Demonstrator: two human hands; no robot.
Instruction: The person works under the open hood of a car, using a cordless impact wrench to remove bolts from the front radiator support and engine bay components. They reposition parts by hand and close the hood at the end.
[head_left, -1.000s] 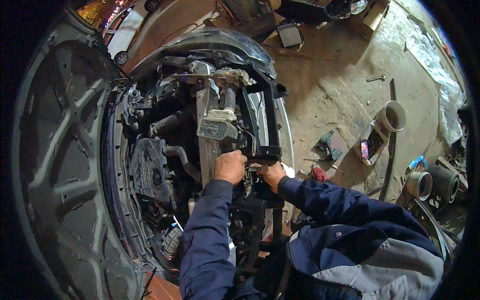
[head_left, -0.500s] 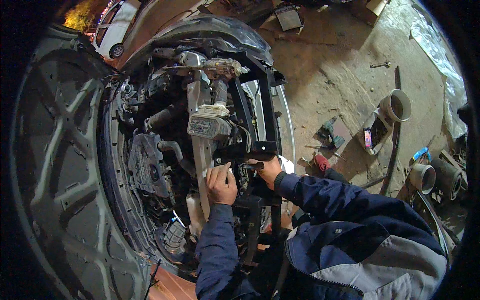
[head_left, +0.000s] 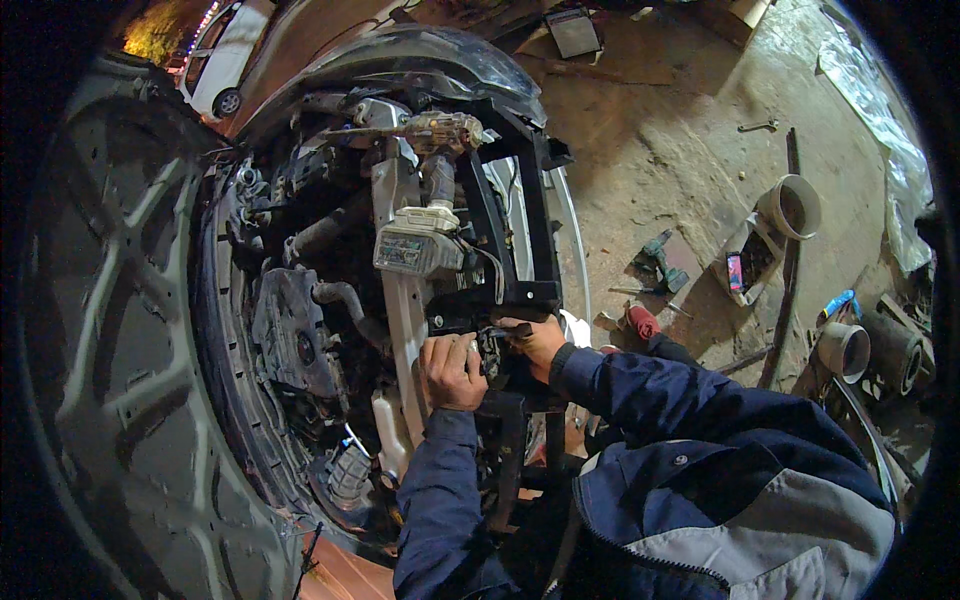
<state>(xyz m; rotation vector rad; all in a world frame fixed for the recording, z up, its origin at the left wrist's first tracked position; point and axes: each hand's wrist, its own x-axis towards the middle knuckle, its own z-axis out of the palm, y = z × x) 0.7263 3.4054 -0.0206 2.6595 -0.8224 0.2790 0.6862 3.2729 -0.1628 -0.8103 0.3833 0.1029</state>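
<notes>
Under the raised hood (head_left: 110, 330), at the stripped front of a car: left hand (head_left: 452, 368) curled narrow against the black bracket (head_left: 495, 308) beside the pale upright bar (head_left: 405, 320); whether anything is pinched, impossible to tell. Right hand (head_left: 535, 340) closed on a small dark part at the same bracket, fingers folded tight. Compared with a second ago, both hands lower on the frame, the left dropped from the grey labelled box (head_left: 415, 245) down to bracket level, closer to the right. Probably a fastener now being worked there. Off to the right on the concrete floor (head_left: 660, 150), well apart: green drill (head_left: 660, 262), white bucket (head_left: 790, 205).
</notes>
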